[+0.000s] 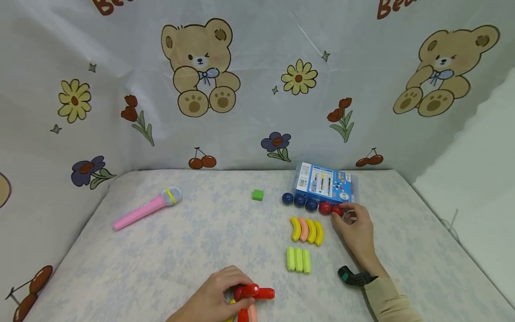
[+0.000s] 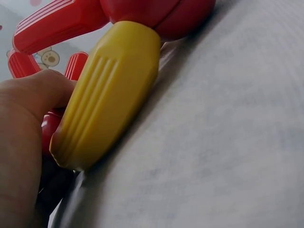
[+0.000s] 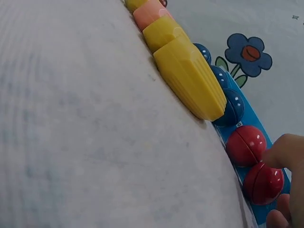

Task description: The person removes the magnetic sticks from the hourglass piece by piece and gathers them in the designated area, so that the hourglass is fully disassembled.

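Note:
My left hand (image 1: 219, 293) grips a cluster of joined toy pieces near the front edge of the view. In it are a red ball (image 1: 238, 293), red rods (image 1: 264, 293) and a yellow curved rod (image 2: 107, 95); the palm hides part of it. At the right, my right hand (image 1: 356, 230) pinches a red ball (image 3: 263, 183) between fingers and thumb. That ball ends a row with another red ball (image 1: 325, 208) and three dark blue balls (image 1: 299, 200). Nearer me lie yellow curved rods (image 1: 295, 229) and a pink one (image 1: 303, 230) side by side.
Three light green rods (image 1: 298, 260) lie in front of the curved ones. A blue-and-white box (image 1: 323, 182) lies behind the balls. Further left are a green block (image 1: 258, 195) and a pink toy microphone (image 1: 146, 209). A bear-print cloth (image 1: 257, 112) hangs at the back.

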Motion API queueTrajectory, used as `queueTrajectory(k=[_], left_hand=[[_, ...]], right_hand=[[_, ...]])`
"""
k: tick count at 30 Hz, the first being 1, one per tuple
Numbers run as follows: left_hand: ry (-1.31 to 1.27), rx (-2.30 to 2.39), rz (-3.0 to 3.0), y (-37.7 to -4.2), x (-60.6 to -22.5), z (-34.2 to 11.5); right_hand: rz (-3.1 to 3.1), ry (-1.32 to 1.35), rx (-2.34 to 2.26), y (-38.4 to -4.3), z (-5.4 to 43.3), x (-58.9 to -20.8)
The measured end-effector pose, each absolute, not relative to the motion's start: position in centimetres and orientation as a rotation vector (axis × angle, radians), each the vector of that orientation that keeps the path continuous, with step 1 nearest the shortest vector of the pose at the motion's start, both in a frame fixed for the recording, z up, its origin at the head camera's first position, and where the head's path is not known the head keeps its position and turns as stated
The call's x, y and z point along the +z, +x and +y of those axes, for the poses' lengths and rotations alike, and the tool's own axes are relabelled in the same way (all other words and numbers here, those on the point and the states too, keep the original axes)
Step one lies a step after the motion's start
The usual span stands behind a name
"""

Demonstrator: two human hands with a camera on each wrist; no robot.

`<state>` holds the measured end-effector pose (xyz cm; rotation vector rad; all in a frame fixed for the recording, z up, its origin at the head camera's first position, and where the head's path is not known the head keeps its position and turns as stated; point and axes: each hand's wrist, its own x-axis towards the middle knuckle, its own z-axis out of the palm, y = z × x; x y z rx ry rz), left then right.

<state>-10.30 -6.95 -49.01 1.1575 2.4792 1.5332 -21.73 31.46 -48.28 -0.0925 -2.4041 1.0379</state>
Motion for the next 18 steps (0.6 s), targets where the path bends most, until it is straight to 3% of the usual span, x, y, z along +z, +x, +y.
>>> queueTrajectory(k=[9, 18], left_hand=[[0.998, 1.665, 2.616, -9.9, -48.8, -6.9], [0.945, 1.745, 2.628, -10.0, -48.8, -6.7]], right_hand=[[-2.254, 0.084, 1.136, -20.9, 29.4, -47.4], [-2.250, 0.676, 1.164, -18.6, 24.9, -45.3]])
